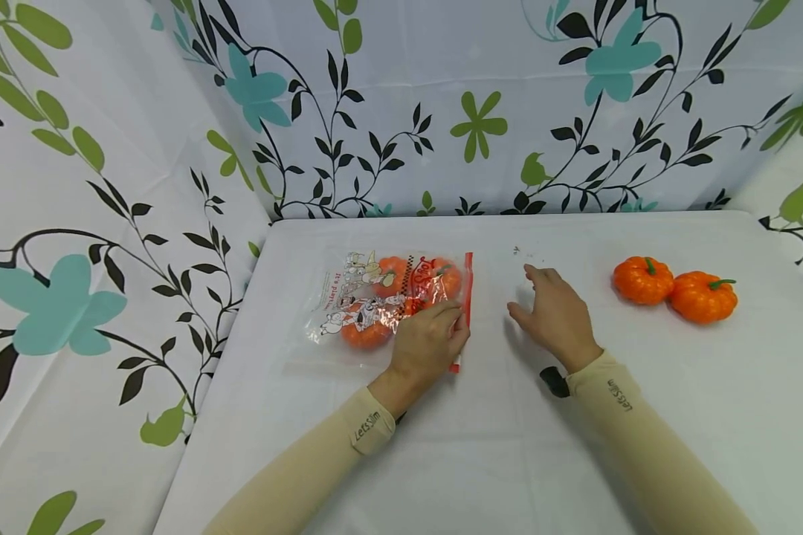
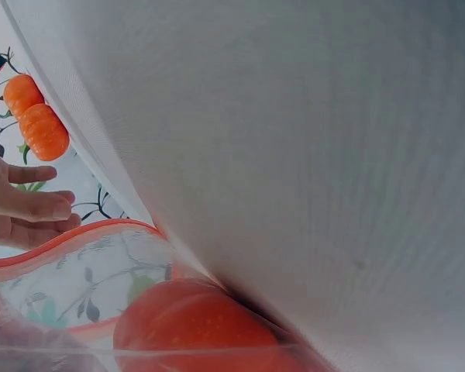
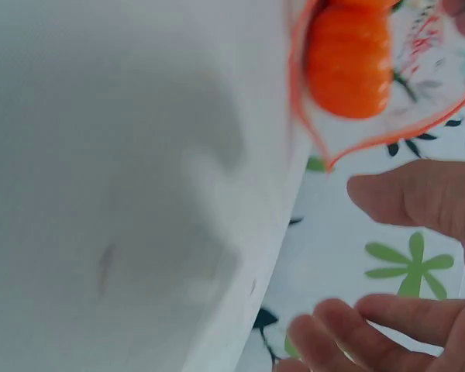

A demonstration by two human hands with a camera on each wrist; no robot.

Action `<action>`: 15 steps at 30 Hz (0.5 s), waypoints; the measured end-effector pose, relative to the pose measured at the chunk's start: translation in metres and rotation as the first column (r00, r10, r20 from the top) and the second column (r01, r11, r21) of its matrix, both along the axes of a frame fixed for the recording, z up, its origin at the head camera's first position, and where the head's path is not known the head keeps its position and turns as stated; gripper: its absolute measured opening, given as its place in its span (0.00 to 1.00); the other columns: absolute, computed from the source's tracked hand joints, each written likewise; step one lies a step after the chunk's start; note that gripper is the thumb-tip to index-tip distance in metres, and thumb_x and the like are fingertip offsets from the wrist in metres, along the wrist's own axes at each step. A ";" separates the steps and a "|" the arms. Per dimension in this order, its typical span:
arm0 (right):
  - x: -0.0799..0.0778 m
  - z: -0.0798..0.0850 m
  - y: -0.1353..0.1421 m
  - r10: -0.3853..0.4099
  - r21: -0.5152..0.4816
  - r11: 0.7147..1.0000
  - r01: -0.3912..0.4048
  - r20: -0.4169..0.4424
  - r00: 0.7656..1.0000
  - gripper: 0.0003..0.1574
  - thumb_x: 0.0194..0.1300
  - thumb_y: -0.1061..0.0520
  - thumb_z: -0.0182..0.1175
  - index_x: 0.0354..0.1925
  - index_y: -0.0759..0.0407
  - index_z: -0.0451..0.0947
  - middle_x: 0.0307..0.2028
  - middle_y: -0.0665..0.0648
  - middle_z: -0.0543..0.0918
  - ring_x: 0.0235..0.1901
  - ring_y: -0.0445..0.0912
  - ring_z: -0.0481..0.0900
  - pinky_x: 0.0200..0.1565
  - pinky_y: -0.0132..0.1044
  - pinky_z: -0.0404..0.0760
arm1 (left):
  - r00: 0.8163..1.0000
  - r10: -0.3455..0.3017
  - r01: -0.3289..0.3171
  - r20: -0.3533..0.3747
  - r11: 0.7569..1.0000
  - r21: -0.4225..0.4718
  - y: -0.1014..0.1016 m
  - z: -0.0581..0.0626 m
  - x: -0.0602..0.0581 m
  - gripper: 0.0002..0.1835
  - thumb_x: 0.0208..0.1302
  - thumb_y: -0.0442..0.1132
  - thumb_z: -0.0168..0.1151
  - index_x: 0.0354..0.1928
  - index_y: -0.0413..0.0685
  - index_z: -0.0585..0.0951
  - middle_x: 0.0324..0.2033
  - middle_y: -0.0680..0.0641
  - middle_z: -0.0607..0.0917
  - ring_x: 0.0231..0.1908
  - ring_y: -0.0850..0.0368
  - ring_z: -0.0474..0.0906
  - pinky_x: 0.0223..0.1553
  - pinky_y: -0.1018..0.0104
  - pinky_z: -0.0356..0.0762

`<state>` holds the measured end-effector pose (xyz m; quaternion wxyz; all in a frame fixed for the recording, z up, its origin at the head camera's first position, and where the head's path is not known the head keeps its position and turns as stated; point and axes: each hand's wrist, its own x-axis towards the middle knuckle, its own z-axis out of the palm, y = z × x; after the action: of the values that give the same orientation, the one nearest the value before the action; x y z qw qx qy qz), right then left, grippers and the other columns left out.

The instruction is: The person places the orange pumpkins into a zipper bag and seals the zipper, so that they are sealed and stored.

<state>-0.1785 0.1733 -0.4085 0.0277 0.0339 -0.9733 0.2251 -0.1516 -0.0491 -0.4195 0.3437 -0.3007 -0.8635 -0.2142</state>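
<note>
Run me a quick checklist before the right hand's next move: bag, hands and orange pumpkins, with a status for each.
1. Left hand gripping the clear plastic bag near its mouth: ok.
2. Red edge of the mouth parted: ok, both wrist views show a gap.
3. Right hand free: ok, holding nothing.
4. Nearer loose pumpkin and farther loose pumpkin unobstructed: ok, side by side, right of that hand.
5. Mouth clear inside: not ok, a bagged pumpkin sits close to it and might crowd entry.
6. Exact bagged count: cannot tell, hand and print hide part.
</note>
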 end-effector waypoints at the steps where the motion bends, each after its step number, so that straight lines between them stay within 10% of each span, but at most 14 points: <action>1: 0.000 -0.001 0.003 -0.019 0.038 0.999 0.019 -0.021 1.000 0.46 0.64 0.48 0.67 0.71 0.70 0.64 0.62 0.72 0.73 0.57 0.66 0.75 0.55 0.62 0.77 | 1.000 0.000 0.000 -0.002 1.000 0.002 0.000 0.000 0.000 0.05 0.50 0.31 0.73 0.31 0.42 0.88 0.37 0.48 0.90 0.35 0.59 0.88 0.30 0.69 0.84; 15: -0.009 -0.002 0.068 -0.091 0.169 0.978 0.120 -0.167 0.982 0.63 0.53 0.46 0.76 0.73 0.71 0.55 0.64 0.79 0.63 0.66 0.73 0.55 0.68 0.68 0.55 | 1.000 -0.001 0.001 0.002 1.000 -0.001 0.000 0.000 0.000 0.04 0.51 0.30 0.73 0.31 0.41 0.88 0.36 0.49 0.90 0.34 0.59 0.88 0.31 0.70 0.84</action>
<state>-0.1872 0.2411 -0.4100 0.1137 0.0021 -0.9847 0.1319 -0.1514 -0.0489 -0.4195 0.3425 -0.3008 -0.8639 -0.2144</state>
